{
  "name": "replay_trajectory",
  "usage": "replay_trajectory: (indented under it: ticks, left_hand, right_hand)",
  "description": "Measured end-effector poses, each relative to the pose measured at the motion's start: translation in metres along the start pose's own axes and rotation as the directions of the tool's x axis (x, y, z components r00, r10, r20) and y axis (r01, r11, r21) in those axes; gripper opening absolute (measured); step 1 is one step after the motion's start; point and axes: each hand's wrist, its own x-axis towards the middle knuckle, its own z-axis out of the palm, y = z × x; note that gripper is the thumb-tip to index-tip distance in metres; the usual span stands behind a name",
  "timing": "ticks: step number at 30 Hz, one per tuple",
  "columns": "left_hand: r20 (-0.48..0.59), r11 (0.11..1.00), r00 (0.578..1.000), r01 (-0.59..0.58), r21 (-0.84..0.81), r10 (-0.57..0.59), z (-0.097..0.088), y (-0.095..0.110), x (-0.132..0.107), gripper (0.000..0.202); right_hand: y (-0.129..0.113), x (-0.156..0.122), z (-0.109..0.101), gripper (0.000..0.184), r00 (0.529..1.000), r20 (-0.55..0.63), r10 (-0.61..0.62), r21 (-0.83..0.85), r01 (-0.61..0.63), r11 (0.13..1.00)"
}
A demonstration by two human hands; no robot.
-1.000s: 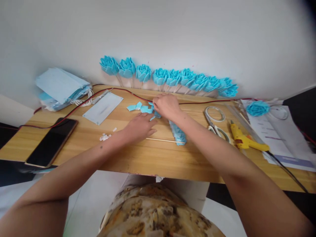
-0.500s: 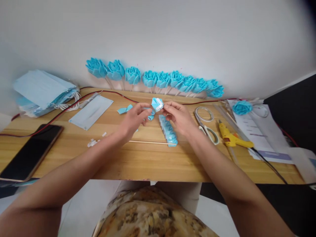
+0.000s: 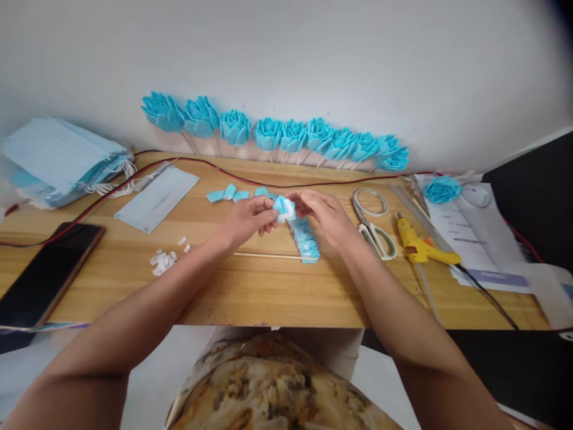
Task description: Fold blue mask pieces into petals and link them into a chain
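Note:
Both hands meet over the middle of the wooden table [image 3: 277,292], pinching one small folded blue piece [image 3: 283,208] between them. My left hand [image 3: 248,220] grips its left side with thumb and fingers closed. My right hand [image 3: 326,216] holds its right side, fingers curled. Just below them lies a row of folded blue pieces [image 3: 305,239] and a thin wooden stick [image 3: 268,255]. More loose blue pieces [image 3: 229,194] lie just behind my left hand.
Several blue fabric flowers [image 3: 268,132] lean on the wall. At the left are a mask stack [image 3: 58,156], one flat mask [image 3: 156,198], a phone [image 3: 47,272] and white scraps [image 3: 163,260]. Scissors [image 3: 373,230], tape roll [image 3: 369,202], yellow glue gun [image 3: 421,246] and papers [image 3: 474,239] sit right.
My hands lifted off the table, picked up a folded blue piece and brought it between them, then lowered it slightly. The camera view shifted right and down.

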Motion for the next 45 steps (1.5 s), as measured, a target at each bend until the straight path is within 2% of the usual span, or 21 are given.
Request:
replay_trajectory:
  ticks: [3,6,8,11,14,16,19,22,30,34,39,45]
  left_hand:
    - [0.063,0.986,0.998,-0.015,0.166,0.005,-0.0017,0.0005,-0.0033,0.016]
    - [0.064,0.961,0.997,-0.056,0.272,0.041,-0.0032,0.0013,-0.004,0.017]
    - [0.031,0.963,0.998,-0.066,0.26,0.06,-0.0044,0.0013,-0.0029,0.018]
    - [-0.052,0.986,0.997,-0.056,0.156,0.064,-0.0055,0.0011,-0.0006,0.021]
    - [-0.117,0.998,0.992,-0.051,0.043,0.056,-0.0046,0.0011,0.0006,0.029]
    - [-0.104,0.999,0.993,-0.045,0.009,0.046,-0.0033,0.0016,0.0004,0.035]
    - [-0.025,0.998,0.999,-0.034,0.046,0.035,-0.0021,0.0023,-0.0006,0.037]
    - [0.015,0.996,1.0,-0.029,0.089,0.028,-0.002,0.0017,-0.0011,0.029]
    - [-0.052,0.992,0.998,-0.028,0.121,0.035,-0.0034,0.0036,-0.002,0.025]
    - [-0.069,0.991,0.997,-0.026,0.128,0.035,-0.004,0.0051,-0.0022,0.025]
    - [-0.077,0.984,0.996,-0.036,0.176,0.051,-0.0051,0.0032,-0.0004,0.025]
    - [-0.067,0.963,0.992,-0.088,0.254,0.108,-0.0069,0.0023,-0.0001,0.026]
  right_hand:
    - [-0.001,-0.0005,-0.0018,0.032,0.999,0.042,-0.01,-0.042,0.012,0.999]
    - [-0.0018,-0.0011,-0.001,0.025,0.997,0.077,0.005,-0.091,0.002,0.996]
    - [-0.0019,-0.0013,0.0,0.023,0.996,0.089,0.032,-0.074,-0.026,0.997]
    - [-0.0017,-0.0008,0.0017,0.021,0.996,0.08,0.047,-0.035,-0.044,0.998]
    - [-0.0014,0.0003,0.0032,0.019,0.999,0.013,0.044,0.0,-0.044,0.999]
    - [-0.0013,0.0012,0.0038,0.018,0.998,-0.051,0.035,0.009,-0.035,0.999]
    - [-0.0014,0.0021,0.0044,0.018,0.994,-0.111,0.01,-0.003,-0.011,1.0]
    - [-0.0008,0.0021,0.0052,0.018,0.992,-0.123,0.007,-0.007,-0.008,1.0]
    - [0.0004,0.0007,0.0028,0.022,0.999,-0.033,0.029,0.0,-0.029,1.0]
    - [-0.0005,0.0006,0.0012,0.024,0.999,-0.028,0.031,-0.06,-0.033,0.998]
    - [0.0006,0.0005,-0.0003,0.021,0.999,-0.024,0.025,-0.104,-0.028,0.994]
    - [0.0009,-0.0003,-0.002,0.026,1.0,0.021,0.013,-0.112,-0.011,0.994]
